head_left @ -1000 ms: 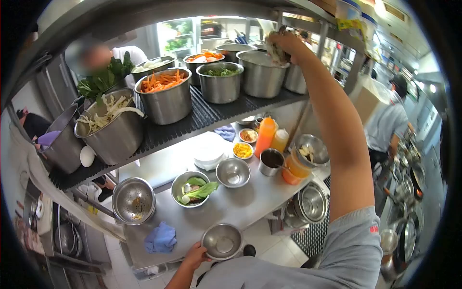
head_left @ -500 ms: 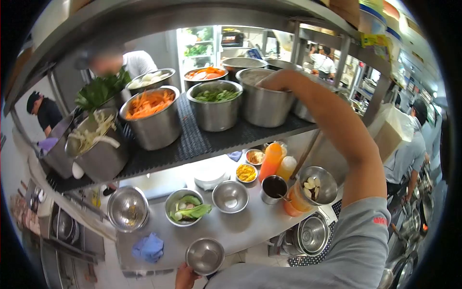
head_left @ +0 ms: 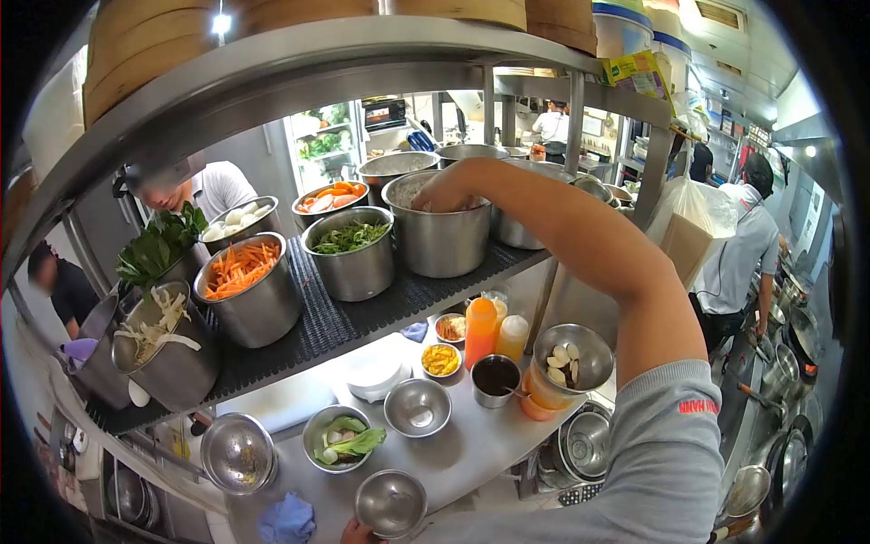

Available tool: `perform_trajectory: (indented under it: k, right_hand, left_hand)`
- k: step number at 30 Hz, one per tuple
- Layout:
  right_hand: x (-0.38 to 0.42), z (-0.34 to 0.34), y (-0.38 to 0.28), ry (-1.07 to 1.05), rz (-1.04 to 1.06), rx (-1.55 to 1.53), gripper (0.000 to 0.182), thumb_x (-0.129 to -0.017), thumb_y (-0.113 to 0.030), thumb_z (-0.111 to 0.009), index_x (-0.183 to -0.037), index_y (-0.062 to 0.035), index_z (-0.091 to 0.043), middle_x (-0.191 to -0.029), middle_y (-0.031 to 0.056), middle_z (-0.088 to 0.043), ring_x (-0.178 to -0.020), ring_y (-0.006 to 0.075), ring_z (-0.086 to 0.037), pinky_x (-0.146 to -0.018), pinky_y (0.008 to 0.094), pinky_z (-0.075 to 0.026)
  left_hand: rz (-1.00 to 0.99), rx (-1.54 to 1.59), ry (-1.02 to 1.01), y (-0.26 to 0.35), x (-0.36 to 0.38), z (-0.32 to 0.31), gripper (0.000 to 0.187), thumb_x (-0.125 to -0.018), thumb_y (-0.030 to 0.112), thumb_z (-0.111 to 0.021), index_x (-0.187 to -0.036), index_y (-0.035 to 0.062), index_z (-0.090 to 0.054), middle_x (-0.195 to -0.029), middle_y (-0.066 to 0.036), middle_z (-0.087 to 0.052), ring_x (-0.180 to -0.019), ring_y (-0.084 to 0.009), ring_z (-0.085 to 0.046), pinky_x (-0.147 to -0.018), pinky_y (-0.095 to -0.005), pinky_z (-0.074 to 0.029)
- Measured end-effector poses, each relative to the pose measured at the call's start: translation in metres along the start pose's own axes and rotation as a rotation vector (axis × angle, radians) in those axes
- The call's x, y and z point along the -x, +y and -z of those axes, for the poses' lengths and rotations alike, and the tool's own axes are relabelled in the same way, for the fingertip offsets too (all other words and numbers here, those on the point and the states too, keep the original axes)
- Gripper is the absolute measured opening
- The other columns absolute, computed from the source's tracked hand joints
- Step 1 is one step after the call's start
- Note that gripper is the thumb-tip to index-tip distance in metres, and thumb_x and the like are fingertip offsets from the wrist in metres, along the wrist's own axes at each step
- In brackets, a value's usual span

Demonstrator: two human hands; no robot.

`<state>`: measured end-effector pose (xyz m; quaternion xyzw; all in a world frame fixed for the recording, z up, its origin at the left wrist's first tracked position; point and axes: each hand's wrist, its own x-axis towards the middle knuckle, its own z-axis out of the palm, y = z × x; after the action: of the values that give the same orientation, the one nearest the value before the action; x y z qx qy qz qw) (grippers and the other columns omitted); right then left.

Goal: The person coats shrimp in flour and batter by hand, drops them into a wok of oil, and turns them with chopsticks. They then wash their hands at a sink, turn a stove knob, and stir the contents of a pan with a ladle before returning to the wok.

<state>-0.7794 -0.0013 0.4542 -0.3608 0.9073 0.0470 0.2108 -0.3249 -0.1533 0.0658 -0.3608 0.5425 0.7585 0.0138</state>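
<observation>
At the bottom of the head view, my left hand [head_left: 360,532] grips the rim of a small steel bowl [head_left: 391,501], whose inside looks bare. My right hand [head_left: 444,191] reaches down into a tall steel pot [head_left: 444,243] on the shelf, which holds something pale that I cannot identify. The pot wall hides my fingertips. Left of that pot stands a pot of chopped green leaves [head_left: 348,237]. On the counter near my left hand are a bowl of leafy greens and mushroom pieces [head_left: 344,442] and another steel bowl [head_left: 418,408].
Carrot strips [head_left: 240,269] fill a shelf pot. Below the shelf are an orange squeeze bottle [head_left: 480,330], a dark sauce pot [head_left: 496,377], a bowl of pale slices [head_left: 571,360] and a blue cloth [head_left: 286,519]. One person [head_left: 195,186] stands behind the shelf, another [head_left: 739,245] at right.
The camera view has tilted upward and shifted, showing more of the upper shelf. My right hand remains in the same pot, and my left hand still has the bowl.
</observation>
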Motion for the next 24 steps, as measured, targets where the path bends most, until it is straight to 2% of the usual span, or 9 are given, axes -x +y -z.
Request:
perform_trajectory:
  k: [4,7,10,13,15,16,20,23,24]
  right_hand:
    - [-0.004,-0.011,0.001,0.339,0.172,-0.014,0.049,-0.084,-0.027,-0.05,-0.131,-0.0184,-0.039,-0.136,0.0101,-0.036,-0.123,0.0225,-0.037,-0.1,0.0358,-0.03]
    - [-0.003,-0.014,-0.004,0.418,0.204,0.009,0.047,-0.084,-0.027,-0.05,-0.13,-0.017,-0.04,-0.133,0.0108,-0.039,-0.119,0.0233,-0.04,-0.097,0.0373,-0.033]
    - [0.017,-0.011,-0.016,0.325,0.142,0.047,0.046,-0.084,-0.027,-0.049,-0.128,-0.0155,-0.042,-0.13,0.0116,-0.042,-0.116,0.0241,-0.043,-0.095,0.0388,-0.035]
    - [0.045,0.002,-0.033,0.129,0.054,0.134,0.044,-0.084,-0.028,-0.049,-0.126,-0.014,-0.043,-0.127,0.0123,-0.045,-0.113,0.0249,-0.046,-0.092,0.0403,-0.038]
    - [0.066,0.005,-0.044,0.099,0.075,0.164,0.044,-0.084,-0.028,-0.049,-0.125,-0.0131,-0.044,-0.125,0.0128,-0.047,-0.111,0.0254,-0.048,-0.09,0.0413,-0.04]
    - [0.083,0.0,-0.052,0.186,0.148,0.163,0.041,-0.084,-0.028,-0.05,-0.121,-0.011,-0.047,-0.122,0.0135,-0.049,-0.109,0.0243,-0.048,-0.092,0.0379,-0.037]
    - [0.037,-0.012,-0.03,0.635,0.406,0.092,0.038,-0.084,-0.03,-0.049,-0.115,-0.0078,-0.052,-0.117,0.0155,-0.053,-0.105,0.0248,-0.05,-0.093,0.0354,-0.035]
    - [0.036,-0.004,-0.039,0.46,0.234,0.195,0.052,-0.08,-0.032,-0.054,-0.129,-0.0165,-0.043,-0.133,0.0093,-0.042,-0.121,0.0237,-0.041,-0.101,0.036,-0.029]
    - [0.038,-0.006,-0.037,0.42,0.126,0.198,0.056,-0.078,-0.033,-0.056,-0.13,-0.0159,-0.042,-0.132,0.0098,-0.043,-0.118,0.0241,-0.044,-0.098,0.0367,-0.033]
  left_hand:
    - [0.08,-0.027,-0.016,0.004,-0.003,0.006,0.045,-0.085,0.035,-0.052,-0.121,0.0094,-0.05,-0.084,0.0,-0.053,-0.065,-0.011,-0.042,-0.056,-0.0249,-0.036]
    - [0.025,0.108,-0.042,-0.009,-0.009,0.013,0.044,-0.086,0.03,-0.052,-0.123,0.0073,-0.049,-0.097,-0.003,-0.054,-0.077,-0.0151,-0.047,-0.067,-0.0298,-0.041]
    - [-0.089,-0.396,-0.047,-0.003,0.0,0.018,0.043,-0.087,0.027,-0.051,-0.125,0.0071,-0.046,-0.106,-0.005,-0.053,-0.089,-0.0182,-0.048,-0.077,-0.0332,-0.042]
    - [-0.181,-0.404,-0.051,-0.01,0.001,0.022,0.041,-0.088,0.027,-0.049,-0.126,0.0089,-0.047,-0.104,-0.006,-0.053,-0.088,-0.0184,-0.048,-0.077,-0.033,-0.042]
    - [-0.093,-0.095,-0.045,-0.028,-0.014,0.03,0.041,-0.088,0.028,-0.05,-0.124,0.0081,-0.048,-0.102,-0.007,-0.053,-0.085,-0.0172,-0.047,-0.074,-0.0326,-0.041]
    - [-0.048,0.06,-0.042,-0.031,-0.018,0.03,0.041,-0.088,0.029,-0.05,-0.123,0.0077,-0.049,-0.101,-0.007,-0.052,-0.084,-0.0166,-0.046,-0.073,-0.0324,-0.041]
    - [0.024,0.004,-0.036,-0.028,-0.022,0.041,0.041,-0.086,0.037,-0.053,-0.112,0.0055,-0.055,-0.085,-0.002,-0.051,-0.07,-0.0123,-0.042,-0.061,-0.0299,-0.037]
    - [-0.098,0.072,-0.033,-0.034,-0.016,0.04,0.043,-0.083,0.042,-0.056,-0.106,0.0062,-0.058,-0.074,0.002,-0.049,-0.06,-0.0094,-0.037,-0.054,-0.0273,-0.032]
    - [-0.17,0.068,-0.007,-0.039,-0.015,0.037,0.043,-0.082,0.043,-0.056,-0.105,0.0067,-0.059,-0.072,0.002,-0.048,-0.058,-0.0091,-0.036,-0.052,-0.0268,-0.031]
